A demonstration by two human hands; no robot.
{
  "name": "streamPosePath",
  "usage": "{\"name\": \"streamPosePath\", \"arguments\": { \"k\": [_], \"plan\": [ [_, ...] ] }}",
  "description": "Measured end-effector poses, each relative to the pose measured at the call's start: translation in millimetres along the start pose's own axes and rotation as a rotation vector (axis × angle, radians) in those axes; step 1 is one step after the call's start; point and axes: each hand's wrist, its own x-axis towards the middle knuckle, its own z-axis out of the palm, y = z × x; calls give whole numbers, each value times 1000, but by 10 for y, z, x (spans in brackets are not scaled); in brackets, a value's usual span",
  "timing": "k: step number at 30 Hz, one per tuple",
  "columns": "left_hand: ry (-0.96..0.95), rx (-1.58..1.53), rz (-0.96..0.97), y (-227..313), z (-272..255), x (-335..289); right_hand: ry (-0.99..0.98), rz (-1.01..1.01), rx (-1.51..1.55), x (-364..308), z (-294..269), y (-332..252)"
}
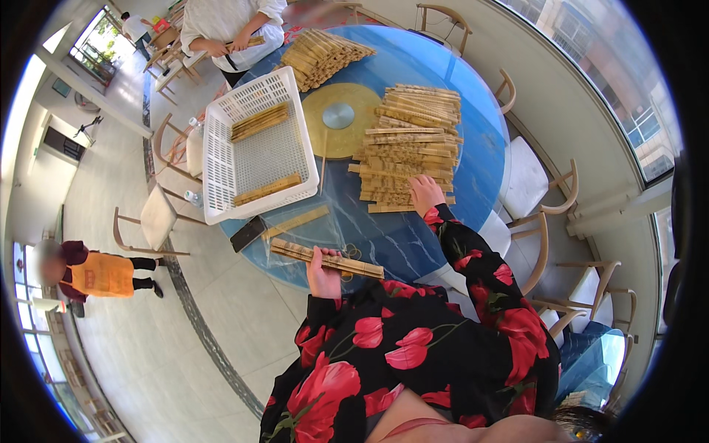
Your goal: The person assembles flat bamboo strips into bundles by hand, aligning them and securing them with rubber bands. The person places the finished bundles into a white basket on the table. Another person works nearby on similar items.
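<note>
My left hand (pixel 323 275) is closed around a small bundle of flat bamboo strips (pixel 362 266), held level over the near table edge. My right hand (pixel 426 193) rests with its fingers stretched over the near part of a broad pile of bamboo strips (pixel 413 140). Whether it pinches any strip does not show. Thin rubber bands (pixel 350 249) lie on the table just beyond the left hand. A single bamboo strip (pixel 297 220) lies to their left, next to a dark flat phone-like object (pixel 247 234).
A white plastic basket (pixel 310 159) holding bundled strips stands on the left of the round blue table (pixel 480 148). Another strip heap (pixel 325 57) lies beyond the gold turntable (pixel 325 144). Across the table a person (pixel 233 29) holds strips. Chairs (pixel 543 184) surround the table. An orange-aproned person (pixel 107 273) stands left.
</note>
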Motion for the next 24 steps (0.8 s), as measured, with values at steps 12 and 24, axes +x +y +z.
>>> {"name": "streamPosePath", "arguments": {
  "k": [12, 24],
  "plan": [
    [-105, -214, -20, -66, 1, 67, -121, 59, -435, 328, 418, 930],
    [-192, -200, -17, -112, 68, 113, -251, 171, 435, -162, -459, -604]
  ]
}}
